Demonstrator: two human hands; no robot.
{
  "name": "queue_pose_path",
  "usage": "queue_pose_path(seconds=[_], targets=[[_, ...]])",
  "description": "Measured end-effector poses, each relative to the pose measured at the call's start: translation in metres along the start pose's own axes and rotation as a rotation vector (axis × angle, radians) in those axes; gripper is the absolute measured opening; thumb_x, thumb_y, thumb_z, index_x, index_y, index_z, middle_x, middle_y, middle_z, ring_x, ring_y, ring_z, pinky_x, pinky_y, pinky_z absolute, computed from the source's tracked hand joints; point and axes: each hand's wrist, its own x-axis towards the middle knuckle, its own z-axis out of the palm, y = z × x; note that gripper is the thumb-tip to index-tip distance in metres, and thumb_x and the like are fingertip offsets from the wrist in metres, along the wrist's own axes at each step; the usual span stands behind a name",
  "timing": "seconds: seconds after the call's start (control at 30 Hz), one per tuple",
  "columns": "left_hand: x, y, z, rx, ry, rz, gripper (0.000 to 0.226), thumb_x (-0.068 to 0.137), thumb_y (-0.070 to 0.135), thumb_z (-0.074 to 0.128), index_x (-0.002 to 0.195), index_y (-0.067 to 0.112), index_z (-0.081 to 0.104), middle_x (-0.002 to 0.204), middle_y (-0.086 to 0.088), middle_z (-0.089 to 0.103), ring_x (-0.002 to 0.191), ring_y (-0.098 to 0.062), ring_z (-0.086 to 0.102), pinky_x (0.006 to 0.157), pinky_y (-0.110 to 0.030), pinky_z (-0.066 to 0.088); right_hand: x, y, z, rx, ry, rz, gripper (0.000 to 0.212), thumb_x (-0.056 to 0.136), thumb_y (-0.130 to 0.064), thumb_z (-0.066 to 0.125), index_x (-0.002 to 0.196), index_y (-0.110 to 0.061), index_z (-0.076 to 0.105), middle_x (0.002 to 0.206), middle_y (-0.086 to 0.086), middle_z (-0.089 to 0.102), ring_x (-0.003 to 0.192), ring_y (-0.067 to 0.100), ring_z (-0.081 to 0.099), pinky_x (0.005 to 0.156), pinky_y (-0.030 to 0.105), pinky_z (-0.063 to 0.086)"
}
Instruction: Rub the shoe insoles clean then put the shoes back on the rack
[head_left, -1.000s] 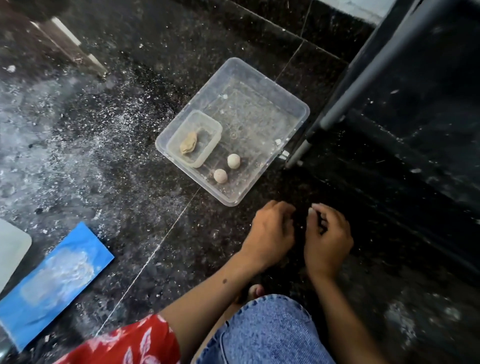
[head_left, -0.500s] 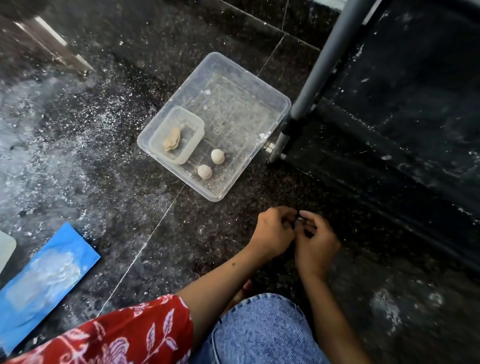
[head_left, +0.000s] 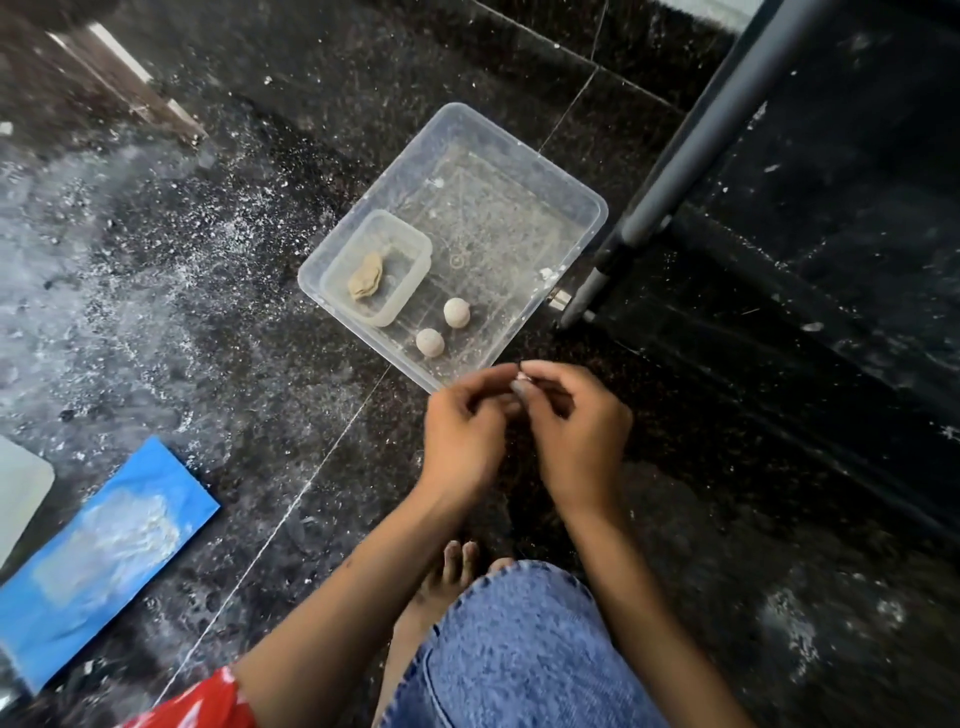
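Observation:
No shoe or insole is in view. My left hand (head_left: 462, 436) and my right hand (head_left: 576, 441) are held together just above the dark floor, their fingertips pinched against each other. Whether a tiny pale bit sits between them is too small to tell. Just beyond the hands stands a clear plastic tub (head_left: 597, 208). It holds two whitish balls (head_left: 457, 313) and a smaller clear tub (head_left: 415, 244) with a tan lump (head_left: 366, 275) in it.
A grey metal leg (head_left: 691, 150) of a dark frame rises right of the tub. White powder (head_left: 104, 260) is scattered over the floor at left. A blue sheet (head_left: 104, 551) and a white board (head_left: 21, 483) lie lower left. My denim knee (head_left: 519, 649) and bare foot (head_left: 447, 577) are below the hands.
Both hands have come together and lifted toward the tub's near corner, fingertips now touching. The camera has shifted, so the tub and grey leg sit differently in view.

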Motion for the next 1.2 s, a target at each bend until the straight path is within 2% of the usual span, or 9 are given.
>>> queue_pose_path(seconds=[0.13, 0.23, 0.3, 0.4, 0.53, 0.7, 0.9, 1.1, 1.2], targets=[[0.014, 0.015, -0.023, -0.279, 0.099, -0.114, 0.039, 0.083, -0.019, 0.039, 0.091, 0.006, 0.068, 0.089, -0.014, 0.070, 0.087, -0.020, 0.065, 0.085, -0.026, 0.052, 0.026, -0.027, 0.020, -0.161, -0.165, -0.174, 0.015, 0.078, -0.002, 0.069, 0.091, -0.007, 0.072, 0.090, 0.004, 0.071, 0.081, 0.011, 0.064, 0.077, 0.011, 0.045], [0.026, 0.026, -0.029, -0.487, 0.157, -0.207, 0.036, 0.086, -0.021, 0.029, 0.087, -0.002, 0.059, 0.088, -0.017, 0.063, 0.084, -0.020, 0.062, 0.081, -0.022, 0.053, 0.050, -0.034, 0.030, -0.285, -0.314, -0.183, 0.019, 0.078, -0.004, 0.069, 0.097, -0.008, 0.072, 0.095, 0.008, 0.072, 0.086, 0.019, 0.066, 0.083, 0.027, 0.052], [0.033, 0.031, -0.030, -0.554, 0.160, -0.279, 0.029, 0.089, -0.016, 0.032, 0.087, -0.003, 0.057, 0.088, -0.018, 0.062, 0.081, -0.020, 0.062, 0.078, -0.021, 0.054, 0.064, -0.034, 0.036, -0.397, -0.403, -0.189, 0.020, 0.080, -0.006, 0.069, 0.099, -0.010, 0.072, 0.097, 0.009, 0.071, 0.089, 0.023, 0.066, 0.083, 0.035, 0.053], [0.045, 0.033, -0.031, -0.594, 0.160, -0.408, 0.021, 0.095, 0.002, 0.038, 0.080, 0.001, 0.053, 0.081, -0.014, 0.057, 0.073, -0.018, 0.058, 0.069, -0.020, 0.053, 0.075, -0.038, 0.040, -0.566, -0.502, -0.180, 0.017, 0.084, -0.009, 0.064, 0.098, -0.016, 0.072, 0.098, 0.010, 0.070, 0.089, 0.026, 0.065, 0.080, 0.036, 0.054], [0.056, 0.030, -0.031, -0.633, 0.153, -0.494, 0.019, 0.094, 0.008, 0.036, 0.080, 0.003, 0.047, 0.078, -0.016, 0.050, 0.071, -0.022, 0.054, 0.072, -0.027, 0.050, 0.081, -0.044, 0.044, -0.704, -0.608, -0.146, 0.020, 0.086, -0.009, 0.061, 0.101, -0.017, 0.071, 0.104, 0.011, 0.067, 0.094, 0.027, 0.063, 0.083, 0.035, 0.053], [0.060, 0.030, -0.031, -0.646, 0.139, -0.532, 0.014, 0.088, 0.004, 0.035, 0.079, 0.007, 0.046, 0.074, -0.013, 0.044, 0.066, -0.022, 0.048, 0.065, -0.027, 0.046, 0.078, -0.047, 0.050, -0.768, -0.608, -0.139, 0.020, 0.089, -0.013, 0.058, 0.106, -0.010, 0.067, 0.108, 0.014, 0.065, 0.098, 0.030, 0.061, 0.084, 0.037, 0.052], [0.054, 0.040, -0.029, -0.597, 0.113, -0.562, 0.021, 0.089, 0.003, 0.034, 0.076, -0.001, 0.051, 0.074, -0.015, 0.050, 0.068, -0.021, 0.049, 0.067, -0.024, 0.047, 0.076, -0.044, 0.055, -0.780, -0.582, -0.142, 0.018, 0.091, -0.010, 0.052, 0.103, -0.011, 0.066, 0.108, 0.015, 0.063, 0.102, 0.033, 0.057, 0.084, 0.037, 0.050], [0.054, 0.042, -0.026, -0.572, 0.106, -0.560, 0.019, 0.088, 0.005, 0.035, 0.073, 0.005, 0.047, 0.072, -0.012, 0.047, 0.063, -0.018, 0.045, 0.062, -0.024, 0.044, 0.075, -0.039, 0.058, -0.793, -0.579, -0.181, 0.018, 0.091, -0.013, 0.053, 0.102, -0.010, 0.067, 0.104, 0.016, 0.063, 0.100, 0.034, 0.057, 0.077, 0.035, 0.047], [0.053, 0.043, -0.024, -0.588, 0.129, -0.508, 0.015, 0.085, 0.001, 0.036, 0.088, 0.002, 0.050, 0.073, -0.011, 0.045, 0.062, -0.016, 0.043, 0.061, -0.022, 0.042, 0.070, -0.046, 0.050, -0.732, -0.549, -0.234, 0.015, 0.090, -0.016, 0.054, 0.095, -0.011, 0.068, 0.096, 0.014, 0.065, 0.093, 0.032, 0.060, 0.071, 0.033, 0.045]])
